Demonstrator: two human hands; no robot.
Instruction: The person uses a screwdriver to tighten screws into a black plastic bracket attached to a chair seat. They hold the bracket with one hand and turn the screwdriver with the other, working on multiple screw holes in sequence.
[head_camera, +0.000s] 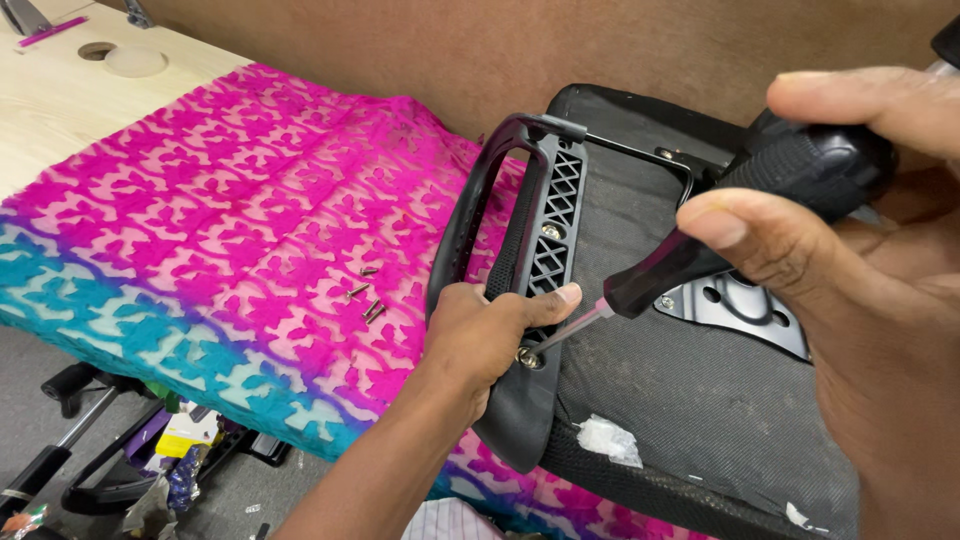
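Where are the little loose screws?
In the head view the loose screws lie left of centre on the pink cloth, just left of the black armrest that the left hand holds.

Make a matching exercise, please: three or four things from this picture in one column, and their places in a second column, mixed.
Things:
1. screwdriver
2. loose screws
3. armrest
4. metal plate

Places:
A. on the pink cloth
B. in the right hand
C. gripped by the left hand
D. fixed on the grey seat underside

Pairs: 1-B, 2-A, 3-C, 4-D
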